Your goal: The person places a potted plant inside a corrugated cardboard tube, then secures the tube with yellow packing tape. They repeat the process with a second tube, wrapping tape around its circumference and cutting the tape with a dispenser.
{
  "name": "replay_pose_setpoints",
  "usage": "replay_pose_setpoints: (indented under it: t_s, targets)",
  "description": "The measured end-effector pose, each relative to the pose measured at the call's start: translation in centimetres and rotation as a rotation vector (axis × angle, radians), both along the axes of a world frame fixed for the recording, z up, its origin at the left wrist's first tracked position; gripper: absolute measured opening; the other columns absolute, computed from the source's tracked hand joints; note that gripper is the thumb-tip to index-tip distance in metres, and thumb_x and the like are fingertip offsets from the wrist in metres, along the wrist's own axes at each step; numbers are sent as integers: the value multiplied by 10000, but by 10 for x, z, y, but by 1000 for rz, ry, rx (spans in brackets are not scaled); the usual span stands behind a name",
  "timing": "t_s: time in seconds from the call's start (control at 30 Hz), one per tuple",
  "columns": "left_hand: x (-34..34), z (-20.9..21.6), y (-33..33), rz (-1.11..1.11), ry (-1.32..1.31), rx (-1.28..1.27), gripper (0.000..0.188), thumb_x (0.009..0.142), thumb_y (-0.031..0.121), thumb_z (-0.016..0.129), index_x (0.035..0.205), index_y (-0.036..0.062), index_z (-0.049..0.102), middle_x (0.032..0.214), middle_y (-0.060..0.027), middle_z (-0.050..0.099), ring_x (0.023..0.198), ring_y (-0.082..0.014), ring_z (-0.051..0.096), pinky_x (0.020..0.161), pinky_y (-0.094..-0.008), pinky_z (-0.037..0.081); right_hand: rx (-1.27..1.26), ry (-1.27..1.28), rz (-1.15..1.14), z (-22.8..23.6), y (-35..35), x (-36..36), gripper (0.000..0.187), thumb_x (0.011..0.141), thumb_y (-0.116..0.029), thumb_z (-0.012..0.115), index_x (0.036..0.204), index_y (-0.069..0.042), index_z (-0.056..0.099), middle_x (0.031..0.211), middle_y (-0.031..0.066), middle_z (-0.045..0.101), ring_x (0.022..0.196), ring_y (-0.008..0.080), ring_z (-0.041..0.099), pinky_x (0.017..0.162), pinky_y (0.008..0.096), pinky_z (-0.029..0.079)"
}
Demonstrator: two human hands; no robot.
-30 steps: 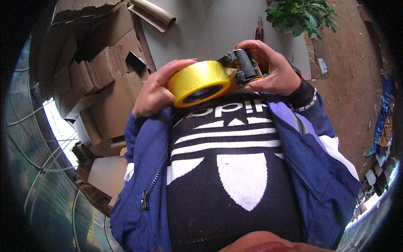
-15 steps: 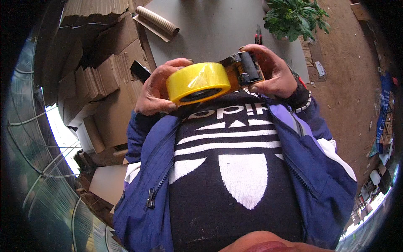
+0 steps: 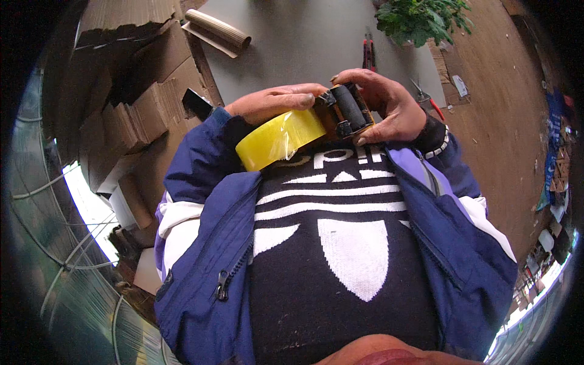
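A tape dispenser (image 3: 351, 109) with a dark roller is held up in front of my chest. On its left side sits a wide yellow roll of packing tape (image 3: 283, 137). My right hand (image 3: 392, 106) is closed around the roller end, thumb below and fingers above. My left hand (image 3: 274, 101) reaches across the top of the roll, fingers close together and thumb pressed against them. Its fingertips meet the dispenser between the roll and the roller; what they pinch there is partly hidden.
Ahead is a grey tabletop (image 3: 286, 42) with a rolled piece of corrugated cardboard (image 3: 217, 31), red-handled pliers (image 3: 369, 53) and a leafy green plant (image 3: 423, 21). Stacked cardboard (image 3: 143, 112) stands at the left. Another red-handled tool (image 3: 429, 98) lies at the right beyond my wrist.
My left hand has let go of the roll's left side and moved right, over its top to the dispenser. The roll has tilted. My right hand keeps its grip, slightly further left.
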State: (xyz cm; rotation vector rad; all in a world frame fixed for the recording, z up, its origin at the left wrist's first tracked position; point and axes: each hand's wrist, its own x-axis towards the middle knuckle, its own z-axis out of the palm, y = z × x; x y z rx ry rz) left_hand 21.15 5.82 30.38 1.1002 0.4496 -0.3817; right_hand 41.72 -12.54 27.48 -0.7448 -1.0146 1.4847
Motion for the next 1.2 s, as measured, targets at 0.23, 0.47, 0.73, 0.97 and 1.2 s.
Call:
replay_pose_setpoints:
  t_s: [0.23,0.47,0.73,0.97,1.2]
  targets:
    - [-12,-35,12,-179,-413,265,275,994,128,537,1252,79,620,1339,-122,569,1193,-227,590,995,-309,496,-341,13,-163,-56,-30,7,813,796,-116,820,1491,-142,399,1379,122,500,1131,216,620,980,355,526]
    - [-4,-24,9,-145,-57,122,269,964,94,571,1225,78,634,1281,-115,612,1150,-256,612,993,-334,498,-296,-255,-365,-22,-17,13,259,942,-184,700,1137,-17,665,1027,49,667,941,117,632,835,264,535]
    - [23,-10,-5,-461,-152,445,287,935,59,545,1212,56,620,1276,-152,605,1193,-300,580,1027,-351,464,-353,-253,93,-1,17,18,308,869,-265,794,1015,-20,678,894,16,674,846,97,601,794,259,495]
    - [5,-18,1,-311,108,260,272,979,130,556,1234,70,631,1376,-131,561,1256,-262,536,1081,-348,417,-415,75,23,-66,-7,17,329,892,-228,761,1131,-28,654,1021,38,684,939,134,632,863,287,515]
    - [-24,-36,-2,-61,213,147,328,969,44,525,1275,120,616,1399,-136,530,1267,-269,529,1076,-345,426,-883,-1335,-453,-207,-105,80,489,812,-438,768,1173,-127,658,1127,146,649,1053,301,638,926,438,520]
